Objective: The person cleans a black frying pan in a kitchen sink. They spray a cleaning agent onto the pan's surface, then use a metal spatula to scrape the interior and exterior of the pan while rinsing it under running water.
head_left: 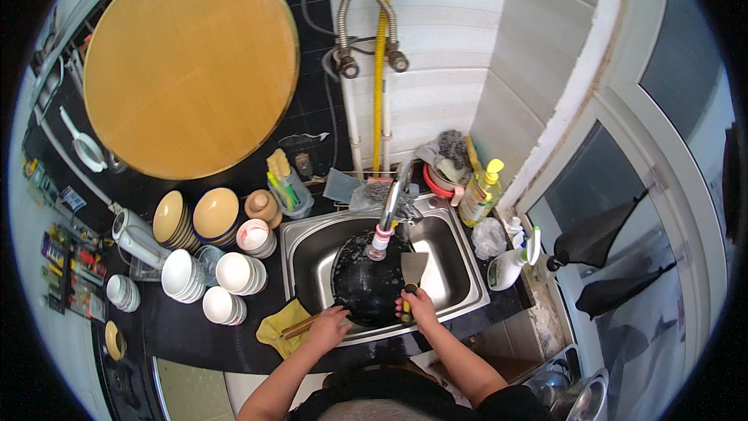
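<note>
Plainly, we see the right hand (420, 308) clamped round the grip of a metal scraper (414, 269), while the left hand (329, 329) lies at the near rim of the black wok (360, 277) in the sink (450, 265); whether it grips or merely rests we cannot tell. We judge the wok weighty, rigid and slick when wet, best steadied by its wooden handle (299, 328); the faucet (389, 210) overhangs it, and stacked white bowls (234, 274) crowd the surface (167, 335) leftward.

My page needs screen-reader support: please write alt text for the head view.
A person's right grip holds a scraper at a black pan in a steel sink, the left grip beside a wooden handle. Stacked bowls stand on the counter at left.
</note>
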A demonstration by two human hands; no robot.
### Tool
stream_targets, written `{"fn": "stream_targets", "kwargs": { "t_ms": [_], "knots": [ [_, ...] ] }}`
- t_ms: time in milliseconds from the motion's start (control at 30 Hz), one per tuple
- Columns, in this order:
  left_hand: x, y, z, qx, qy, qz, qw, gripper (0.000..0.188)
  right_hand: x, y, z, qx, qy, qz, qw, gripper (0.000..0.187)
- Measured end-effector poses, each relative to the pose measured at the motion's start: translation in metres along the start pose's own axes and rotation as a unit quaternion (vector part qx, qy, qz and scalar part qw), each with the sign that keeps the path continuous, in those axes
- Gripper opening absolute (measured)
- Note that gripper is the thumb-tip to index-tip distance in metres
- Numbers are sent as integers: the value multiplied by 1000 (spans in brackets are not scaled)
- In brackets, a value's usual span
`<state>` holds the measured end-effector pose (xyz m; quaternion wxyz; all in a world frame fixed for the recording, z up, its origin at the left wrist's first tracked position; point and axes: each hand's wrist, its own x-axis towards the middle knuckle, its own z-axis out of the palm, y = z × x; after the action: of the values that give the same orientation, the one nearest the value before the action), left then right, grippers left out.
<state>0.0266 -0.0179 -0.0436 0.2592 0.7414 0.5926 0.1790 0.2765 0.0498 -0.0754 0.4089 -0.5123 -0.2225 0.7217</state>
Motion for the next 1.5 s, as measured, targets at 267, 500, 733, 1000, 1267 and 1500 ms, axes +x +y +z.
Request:
{"fn": "stream_targets", "kwargs": {
  "t_ms": [267, 500, 733, 1000, 1267, 1500],
  "knots": [
    [-46, -58, -5, 121, 59, -109, 985, 46, -4, 2, 1, -515, 101, -215, 824, 47],
    [-52, -90, -6, 124, 22, -118, 985, 36, -1, 0, 28, -566, 112, -243, 780, 47],
    [-45, -125, -2, 124, -52, -78, 988, 31, -10, -3, 58, -600, 136, -259, 744, 40],
    [-32, -127, 6, 174, -55, -14, 983, 35, -17, 4, 83, -652, 145, -263, 697, 36],
    [-31, -130, 16, 212, -84, -19, 974, 35, 13, -6, 96, -684, 165, -261, 661, 37],
    [-30, -125, 10, 215, -100, -26, 971, 34, 8, -17, 102, -722, 138, -252, 630, 37]
  ]
}}
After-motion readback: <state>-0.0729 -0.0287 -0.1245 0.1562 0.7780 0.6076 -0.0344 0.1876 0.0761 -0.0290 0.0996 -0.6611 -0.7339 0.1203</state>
